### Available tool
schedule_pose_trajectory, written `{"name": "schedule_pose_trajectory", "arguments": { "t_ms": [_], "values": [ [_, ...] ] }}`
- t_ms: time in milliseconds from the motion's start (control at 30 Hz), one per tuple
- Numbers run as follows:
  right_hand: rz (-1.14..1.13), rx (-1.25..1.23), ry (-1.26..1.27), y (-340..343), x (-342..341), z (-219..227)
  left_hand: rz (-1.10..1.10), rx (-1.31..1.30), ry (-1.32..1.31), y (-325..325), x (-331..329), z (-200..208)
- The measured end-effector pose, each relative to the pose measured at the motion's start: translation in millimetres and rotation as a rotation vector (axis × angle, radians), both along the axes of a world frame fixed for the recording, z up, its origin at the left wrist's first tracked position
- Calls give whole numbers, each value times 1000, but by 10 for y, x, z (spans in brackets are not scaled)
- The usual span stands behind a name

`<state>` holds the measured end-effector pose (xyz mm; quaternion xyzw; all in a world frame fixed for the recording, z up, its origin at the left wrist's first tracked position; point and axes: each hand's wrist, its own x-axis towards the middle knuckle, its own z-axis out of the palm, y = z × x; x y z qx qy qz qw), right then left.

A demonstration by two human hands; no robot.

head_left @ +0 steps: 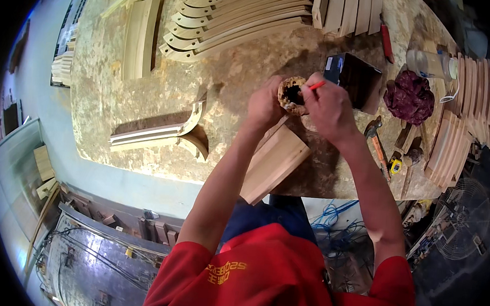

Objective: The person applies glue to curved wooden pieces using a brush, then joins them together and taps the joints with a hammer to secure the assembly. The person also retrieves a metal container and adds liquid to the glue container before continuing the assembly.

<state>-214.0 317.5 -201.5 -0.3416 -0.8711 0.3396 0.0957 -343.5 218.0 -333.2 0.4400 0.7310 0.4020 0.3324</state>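
My left hand (266, 102) is closed around the side of a small round pot (285, 102) with a thick, crusty tan rim and a dark inside. At the pot's right edge my right hand (332, 109) pinches a thin stick with a red end (317, 85). The stick's lower part is hidden by my fingers and the pot, so its kind does not show. Below the pot lies a pale wooden board (278, 161), slanting toward the table's front edge. Just beyond my right hand stands an open dark box (355, 78).
Curved wooden pieces (242, 28) lie in a row at the back of the worktable (97, 108). A curved wooden assembly (161, 133) lies at left. To the right are a hammer (377, 144), tape measure (396, 165), crumpled maroon bundle (409, 97), plastic jar (430, 65) and stacked slats (481, 101).
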Motion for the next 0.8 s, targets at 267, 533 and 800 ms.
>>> {"name": "schedule_pose_trajectory", "arguments": {
  "t_ms": [267,533,800],
  "values": [
    [-247,-108,142,-49,-50,-48,-14,-41,-1,-6,6,146],
    [-612,-454,542,-229,667,271,-40,-398,274,-988,480,190],
    [-623,-560,704,-159,1057,267,-68,-243,572,-1366,1304,536]
  ]
}}
